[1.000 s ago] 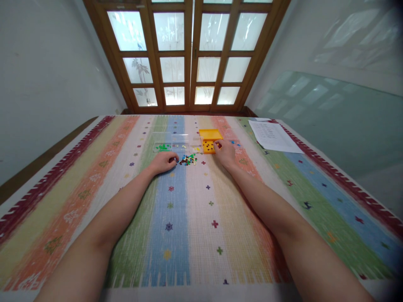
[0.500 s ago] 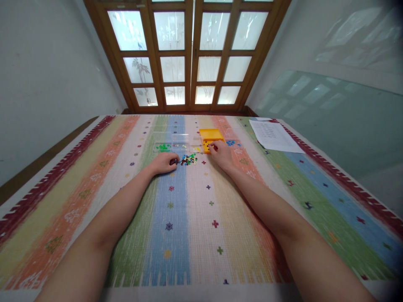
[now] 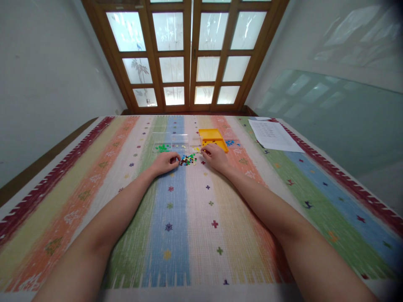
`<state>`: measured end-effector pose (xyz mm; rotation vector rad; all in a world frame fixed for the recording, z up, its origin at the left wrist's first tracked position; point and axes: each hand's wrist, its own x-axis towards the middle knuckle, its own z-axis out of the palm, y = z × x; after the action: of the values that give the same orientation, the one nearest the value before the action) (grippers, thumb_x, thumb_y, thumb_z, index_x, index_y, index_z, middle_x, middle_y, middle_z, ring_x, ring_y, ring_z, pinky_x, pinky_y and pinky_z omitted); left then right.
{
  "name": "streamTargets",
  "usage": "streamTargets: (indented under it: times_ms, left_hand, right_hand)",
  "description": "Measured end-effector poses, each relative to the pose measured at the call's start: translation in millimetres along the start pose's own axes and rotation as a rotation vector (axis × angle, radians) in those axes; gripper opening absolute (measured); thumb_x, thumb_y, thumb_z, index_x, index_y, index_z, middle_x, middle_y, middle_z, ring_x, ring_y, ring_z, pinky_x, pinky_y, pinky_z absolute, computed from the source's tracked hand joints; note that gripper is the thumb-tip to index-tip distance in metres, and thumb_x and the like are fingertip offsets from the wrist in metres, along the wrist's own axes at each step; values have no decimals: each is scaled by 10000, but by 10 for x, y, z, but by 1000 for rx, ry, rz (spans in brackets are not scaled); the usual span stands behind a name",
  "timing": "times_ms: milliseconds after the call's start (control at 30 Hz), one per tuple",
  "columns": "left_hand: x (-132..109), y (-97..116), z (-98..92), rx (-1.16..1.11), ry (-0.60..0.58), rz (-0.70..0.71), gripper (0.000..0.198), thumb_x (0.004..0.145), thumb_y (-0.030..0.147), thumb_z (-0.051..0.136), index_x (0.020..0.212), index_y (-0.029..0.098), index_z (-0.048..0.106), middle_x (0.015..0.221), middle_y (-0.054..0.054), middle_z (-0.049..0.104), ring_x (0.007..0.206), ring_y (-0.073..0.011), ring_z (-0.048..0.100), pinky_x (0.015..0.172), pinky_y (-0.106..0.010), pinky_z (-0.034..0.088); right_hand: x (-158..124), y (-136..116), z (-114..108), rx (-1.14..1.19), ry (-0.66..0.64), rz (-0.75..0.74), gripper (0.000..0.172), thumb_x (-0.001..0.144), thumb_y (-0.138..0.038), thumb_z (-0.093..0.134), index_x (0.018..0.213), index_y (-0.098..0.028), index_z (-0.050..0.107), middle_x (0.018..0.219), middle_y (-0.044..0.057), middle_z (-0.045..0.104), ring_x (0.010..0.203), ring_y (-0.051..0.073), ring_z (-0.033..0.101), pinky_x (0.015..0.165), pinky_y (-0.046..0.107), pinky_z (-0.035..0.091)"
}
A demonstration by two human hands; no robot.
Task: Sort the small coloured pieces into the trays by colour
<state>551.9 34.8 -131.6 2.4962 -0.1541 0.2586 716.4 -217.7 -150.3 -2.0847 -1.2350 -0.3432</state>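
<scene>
A pile of small beads [image 3: 189, 160] in green, brown, blue and pale colours lies on the striped cloth. At its left edge is my left hand [image 3: 166, 162], fingers curled and tips pinched together; anything in them is too small to make out. My right hand [image 3: 215, 157] hovers right of the pile, in front of the open orange box [image 3: 211, 134], covering part of it. Its thumb and fingertips are drawn close together, and I cannot see whether they hold a bead. Dark beads sit in the orange box.
Left of the orange box stands an open clear box [image 3: 179, 137] with green, pale and yellow beads in its compartments. Blue beads [image 3: 231, 143] lie in a clear container to the right. A printed sheet of paper [image 3: 273, 136] rests farther right on the striped tablecloth [image 3: 195, 235].
My right hand has come out from over the orange box, moving left and slightly nearer to the pile. My left hand stays at the pile's edge with its fingers shifted slightly.
</scene>
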Motion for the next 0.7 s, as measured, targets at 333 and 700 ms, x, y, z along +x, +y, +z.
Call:
streamTargets:
  times_ms: [333, 700]
  left_hand:
    - [29, 329, 168, -287, 86, -36, 293, 893, 454, 658, 944, 178, 740, 624, 39, 508, 603, -127, 426, 605, -253, 324]
    - [48, 370, 246, -339, 110, -47, 309, 906, 459, 654, 947, 167, 747, 740, -11, 653, 661, -143, 501, 635, -274, 352]
  right_hand:
    - [-71, -377, 3, 15, -135, -331, 192, 1045, -329, 581, 1080, -261, 757, 996, 95, 690, 955, 258, 587, 861, 384, 455]
    - [-97, -414, -6, -1, -158, -352, 215, 1056, -266, 538, 1061, -270, 753, 955, 82, 680, 915, 246, 566, 821, 374, 440]
